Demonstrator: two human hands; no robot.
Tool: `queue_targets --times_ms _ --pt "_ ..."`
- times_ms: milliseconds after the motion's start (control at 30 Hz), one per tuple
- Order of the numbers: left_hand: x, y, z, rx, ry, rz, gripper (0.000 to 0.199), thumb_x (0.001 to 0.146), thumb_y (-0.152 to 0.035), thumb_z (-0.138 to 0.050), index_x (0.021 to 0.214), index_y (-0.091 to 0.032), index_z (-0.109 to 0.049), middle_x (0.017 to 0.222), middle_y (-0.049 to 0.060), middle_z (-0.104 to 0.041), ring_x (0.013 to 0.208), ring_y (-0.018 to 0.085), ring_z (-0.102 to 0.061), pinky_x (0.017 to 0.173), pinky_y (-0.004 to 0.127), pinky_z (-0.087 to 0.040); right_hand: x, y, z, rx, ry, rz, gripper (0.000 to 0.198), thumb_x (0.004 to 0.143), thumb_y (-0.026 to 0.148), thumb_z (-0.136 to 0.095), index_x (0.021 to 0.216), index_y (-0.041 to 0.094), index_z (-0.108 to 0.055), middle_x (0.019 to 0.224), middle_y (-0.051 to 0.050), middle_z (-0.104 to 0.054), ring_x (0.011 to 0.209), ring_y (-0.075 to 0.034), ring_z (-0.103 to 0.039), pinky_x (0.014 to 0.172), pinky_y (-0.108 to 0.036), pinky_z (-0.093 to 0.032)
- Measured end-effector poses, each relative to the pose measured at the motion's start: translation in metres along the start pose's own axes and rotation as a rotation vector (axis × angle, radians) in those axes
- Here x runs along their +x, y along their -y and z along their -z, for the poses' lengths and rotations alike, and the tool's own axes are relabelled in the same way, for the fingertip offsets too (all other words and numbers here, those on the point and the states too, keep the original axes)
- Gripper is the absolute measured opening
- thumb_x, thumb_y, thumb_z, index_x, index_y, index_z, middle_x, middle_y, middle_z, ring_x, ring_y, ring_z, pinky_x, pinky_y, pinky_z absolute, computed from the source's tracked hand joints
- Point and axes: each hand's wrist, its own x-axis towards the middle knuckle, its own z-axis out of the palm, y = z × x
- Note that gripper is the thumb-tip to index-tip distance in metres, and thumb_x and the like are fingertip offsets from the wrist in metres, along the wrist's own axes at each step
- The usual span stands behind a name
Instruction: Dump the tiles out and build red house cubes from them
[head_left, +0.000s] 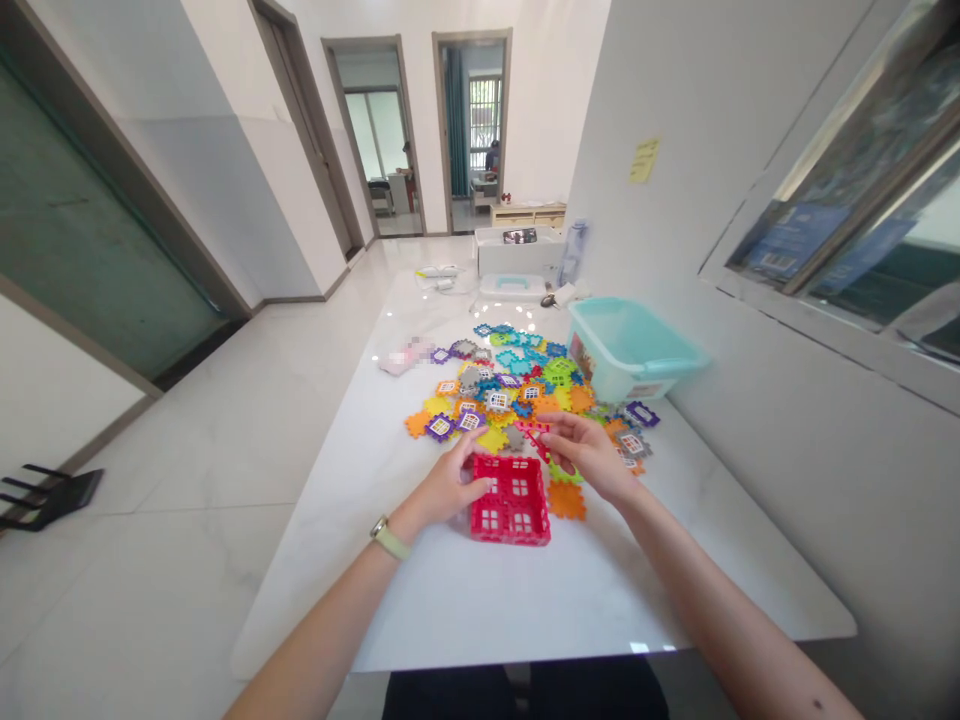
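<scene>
On the white table, the left hand grips the side of a red window-panelled block box; the right hand pinches a red tile just above it, beside the colourful tile pile and teal bin

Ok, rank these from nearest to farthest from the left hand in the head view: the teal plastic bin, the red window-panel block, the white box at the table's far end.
1. Red window-panel block: touching the left hand.
2. Teal plastic bin: right, by the wall.
3. White box: far end of the table.
</scene>
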Motion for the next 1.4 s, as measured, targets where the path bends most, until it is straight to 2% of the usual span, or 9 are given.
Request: queue_targets --times_ms 133,233,300,367,467,600,933,1133,1400 --pt "-0.003 -0.002 0.001 0.022 -0.018 -0.003 0.072 0.078 -0.019 -0.067 0.144 -0.022 -0.037 0.116 0.008 -0.063 0.106 0.025 -0.059 0.098 0.042 -0.045 0.001 0.0 0.001 -0.083 0.003 0.036 0.041 0.074 0.046 -0.07 0.1 0.015 -0.068 0.064 0.0 -0.064 0.047 -0.01 -0.051 0.043 -0.022 -0.041" --pt "-0.002 0.0 0.0 0.018 -0.042 -0.01 0.069 0.078 -0.019 -0.067 0.142 -0.022 -0.04 0.115 0.008 -0.063 0.104 0.025 -0.06 0.097 0.042 -0.045 -0.001 -0.002 -0.001 -0.208 0.04 0.152 0.039 0.079 0.046 -0.067 0.104 0.018 -0.072 0.084 -0.005 -0.074 0.067 -0.018 -0.065 0.062 -0.031 -0.054" --pt "0.0 0.001 -0.002 0.007 -0.057 -0.016 0.067 0.078 -0.019 -0.066 0.14 -0.022 -0.042 0.113 0.008 -0.064 0.103 0.025 -0.061 0.096 0.041 -0.046 -0.002 -0.002 -0.005 -0.307 0.061 0.212 0.035 0.083 0.045 -0.064 0.107 0.021 -0.073 0.096 -0.006 -0.075 0.078 -0.022 -0.068 0.071 -0.036 -0.055" --pt "0.001 0.002 -0.004 0.007 -0.069 -0.028 0.065 0.078 -0.018 -0.066 0.139 -0.022 -0.044 0.111 0.008 -0.064 0.103 0.024 -0.061 0.096 0.04 -0.046 -0.003 -0.002 -0.008 -0.429 0.074 0.263 0.032 0.086 0.042 -0.061 0.109 0.024 -0.074 0.1 -0.006 -0.075 0.08 -0.023 -0.068 0.072 -0.036 -0.054" --pt "0.001 0.002 -0.004 0.021 -0.08 -0.035 0.063 0.077 -0.018 -0.066 0.137 -0.021 -0.046 0.11 0.007 -0.064 0.102 0.024 -0.061 0.097 0.04 -0.045 -0.005 -0.002 -0.011 -0.556 0.099 0.346 0.03 0.09 0.038 -0.056 0.111 0.025 -0.073 0.099 -0.006 -0.075 0.08 -0.021 -0.067 0.073 -0.035 -0.053" --pt "0.001 0.0 -0.004 0.027 -0.075 -0.04 0.062 0.078 -0.018 -0.065 0.136 -0.021 -0.047 0.11 0.007 -0.065 0.104 0.024 -0.061 0.097 0.04 -0.045 -0.005 -0.001 -0.01 -0.609 0.11 0.42 0.029 0.093 0.036 -0.053 0.112 0.026 -0.072 0.096 -0.005 -0.074 0.079 -0.02 -0.066 0.074 -0.034 -0.051" --pt "0.001 -0.002 -0.004 0.057 -0.065 -0.048 0.057 0.079 -0.017 -0.064 0.134 -0.02 -0.049 0.109 0.007 -0.066 0.101 0.024 -0.062 0.094 0.037 -0.047 -0.005 0.002 -0.006 -0.651 0.127 0.45 0.025 0.093 0.033 -0.053 0.106 0.024 -0.073 0.092 -0.006 -0.073 0.078 -0.019 -0.064 0.069 -0.031 -0.048" --pt "0.002 -0.003 -0.003 0.1 -0.05 -0.053 0.056 0.079 -0.016 -0.063 0.132 -0.017 -0.05 0.108 0.007 -0.067 0.1 0.021 -0.063 0.093 0.035 -0.048 -0.005 0.004 -0.006 -0.687 0.187 0.512 0.023 0.095 0.026 -0.05 0.104 0.023 -0.071 0.093 -0.006 -0.072 0.085 -0.019 -0.063 0.076 -0.032 -0.047" --pt "0.001 -0.006 -0.002 0.125 -0.005 -0.033 0.041 0.079 -0.015 -0.061 0.12 -0.017 -0.062 0.111 0.006 -0.069 0.1 0.022 -0.064 0.091 0.033 -0.049 -0.006 0.005 -0.009 -0.804 0.168 0.555 0.022 0.094 0.019 -0.048 0.102 0.019 -0.069 0.09 -0.008 -0.069 0.085 -0.021 -0.062 0.077 -0.033 -0.048"
